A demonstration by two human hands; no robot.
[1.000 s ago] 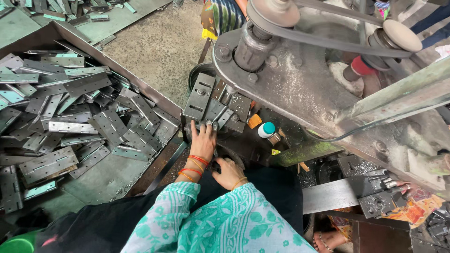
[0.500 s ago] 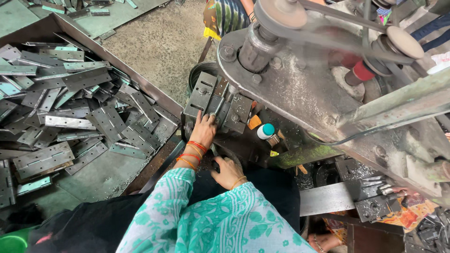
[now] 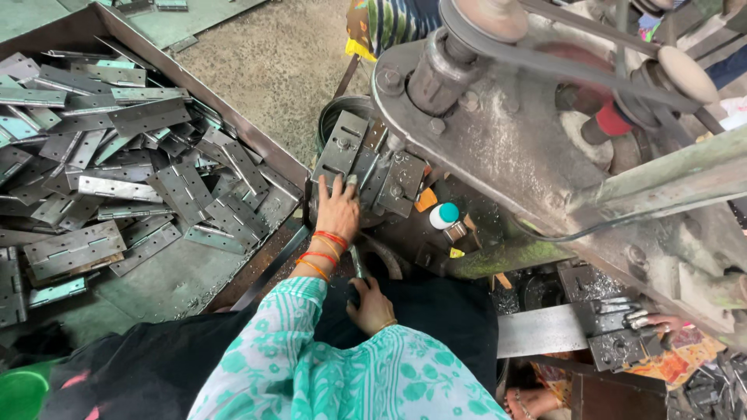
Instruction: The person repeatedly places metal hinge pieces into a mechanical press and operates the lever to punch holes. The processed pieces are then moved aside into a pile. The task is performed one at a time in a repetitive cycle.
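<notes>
Your left hand (image 3: 338,208) lies flat, grip open, fingers spread on one hinge plate (image 3: 342,148) at the press (image 3: 498,148), while your right hand (image 3: 372,305) curls closed around one thin metal rod (image 3: 355,263) near your lap, beside a tray (image 3: 257,144) heaped with uncountably many hinges (image 3: 117,179).

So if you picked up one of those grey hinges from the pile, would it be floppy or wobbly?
A hinge looks like flat metal, so each leaf is probably stiff, but the two leaves may swing at the middle knuckle. It likely feels heavy for its size. Being flat, it shouldn't roll; on the heaped pile it could slide and clatter.
</notes>
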